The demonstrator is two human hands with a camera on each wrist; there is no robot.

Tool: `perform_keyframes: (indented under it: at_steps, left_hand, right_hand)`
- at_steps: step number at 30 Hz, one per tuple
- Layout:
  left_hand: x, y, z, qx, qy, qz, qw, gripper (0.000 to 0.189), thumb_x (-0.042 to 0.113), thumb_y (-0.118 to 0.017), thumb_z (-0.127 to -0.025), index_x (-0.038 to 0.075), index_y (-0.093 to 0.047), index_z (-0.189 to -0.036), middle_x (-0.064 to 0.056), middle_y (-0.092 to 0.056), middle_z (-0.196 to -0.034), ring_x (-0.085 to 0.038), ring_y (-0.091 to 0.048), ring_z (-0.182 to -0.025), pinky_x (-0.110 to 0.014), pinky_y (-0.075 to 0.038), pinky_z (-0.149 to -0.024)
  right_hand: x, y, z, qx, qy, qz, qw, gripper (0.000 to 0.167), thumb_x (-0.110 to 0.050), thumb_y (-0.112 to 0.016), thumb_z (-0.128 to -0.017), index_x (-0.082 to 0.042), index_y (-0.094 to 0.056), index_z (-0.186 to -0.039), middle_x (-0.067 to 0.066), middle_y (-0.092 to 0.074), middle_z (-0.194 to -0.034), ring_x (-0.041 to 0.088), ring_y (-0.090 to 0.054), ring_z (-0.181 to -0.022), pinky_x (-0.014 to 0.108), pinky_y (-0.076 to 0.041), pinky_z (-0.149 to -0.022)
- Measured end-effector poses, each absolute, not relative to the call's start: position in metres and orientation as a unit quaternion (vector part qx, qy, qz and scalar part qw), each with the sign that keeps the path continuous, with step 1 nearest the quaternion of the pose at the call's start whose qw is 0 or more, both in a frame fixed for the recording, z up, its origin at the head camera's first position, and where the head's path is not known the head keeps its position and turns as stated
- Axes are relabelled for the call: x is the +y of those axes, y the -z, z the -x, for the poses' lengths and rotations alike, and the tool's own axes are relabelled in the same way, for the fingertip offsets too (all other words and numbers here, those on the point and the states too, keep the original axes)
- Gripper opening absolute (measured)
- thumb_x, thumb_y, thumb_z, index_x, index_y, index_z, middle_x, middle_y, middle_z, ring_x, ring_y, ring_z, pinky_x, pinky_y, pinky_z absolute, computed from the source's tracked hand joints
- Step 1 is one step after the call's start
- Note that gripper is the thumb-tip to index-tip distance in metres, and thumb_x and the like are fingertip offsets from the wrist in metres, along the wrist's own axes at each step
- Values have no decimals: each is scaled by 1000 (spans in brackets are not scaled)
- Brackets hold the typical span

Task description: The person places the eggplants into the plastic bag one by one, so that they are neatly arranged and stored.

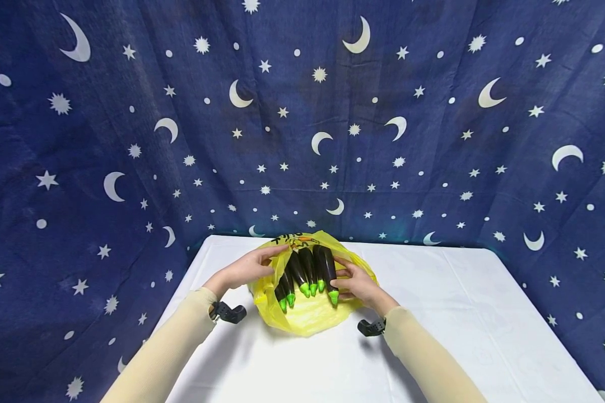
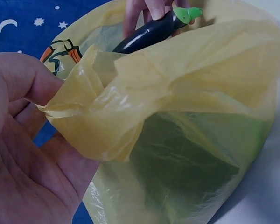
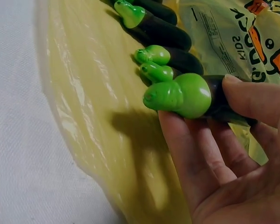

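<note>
A yellow plastic bag lies on the white table with its mouth toward me, and several dark eggplants with bright green caps sit inside it. My left hand pinches the bag's left edge; in the left wrist view the thin yellow plastic passes between thumb and fingers. At the right of the row, my right hand grips one eggplant near its green cap. The right wrist view shows its thumb on top and its fingers underneath, with other eggplants lying beyond.
Around the bag spreads a white tabletop. A dark blue curtain with moons and stars hangs behind and to both sides. Black and orange print marks the bag's inner wall. A black strap device sits on each wrist.
</note>
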State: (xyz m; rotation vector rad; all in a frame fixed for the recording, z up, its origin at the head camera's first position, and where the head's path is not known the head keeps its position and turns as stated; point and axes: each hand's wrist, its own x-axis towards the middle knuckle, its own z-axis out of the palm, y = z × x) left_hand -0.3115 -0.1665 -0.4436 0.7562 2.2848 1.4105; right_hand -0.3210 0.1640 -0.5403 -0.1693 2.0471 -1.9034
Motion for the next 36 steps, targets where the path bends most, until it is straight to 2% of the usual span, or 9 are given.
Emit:
perform_keyframes:
  at_steps: [9, 17, 24, 36]
  left_hand:
    - [-166, 443, 311, 811, -494, -261, 174, 74, -3, -56, -90, 16, -39, -159, -7, -41, -160, -28, -42, -143, -40, -43, -109]
    - [-165, 441, 309, 811, -496, -254, 178, 75, -5, -56, -90, 19, -40, -159, -4, -41, -160, -25, -42, -142, -41, -42, -110]
    - [-165, 441, 310, 810, -498, -251, 181, 75, -5, -56, -91, 19, -40, -159, -5, -41, -160, -25, -42, -142, -41, -42, -110]
    - [-165, 441, 309, 810, -495, -260, 179, 73, -4, -56, -91, 17, -39, -159, -6, -42, -160, -27, -37, -146, -42, -40, -111]
  right_hand:
    - [156, 540, 324, 730, 671, 4, 131, 80, -2, -73, -91, -19, -37, -160, 20, -62, -126, 26, -68, -94, 47, -61, -73]
    - [152, 544, 329, 744, 659, -33, 109, 78, -5, -73, -92, -16, -35, -160, 23, -59, -130, 25, -67, -91, 43, -61, -71]
    - [147, 547, 330, 760, 643, -35, 87, 78, -3, -72, -91, -10, -35, -159, 26, -59, -126, 26, -66, -87, 41, -60, -67]
    - [145, 549, 330, 804, 590, -57, 51, 72, -7, -71, -93, -4, -38, -157, 27, -59, -128, 27, -63, -91, 35, -58, -66]
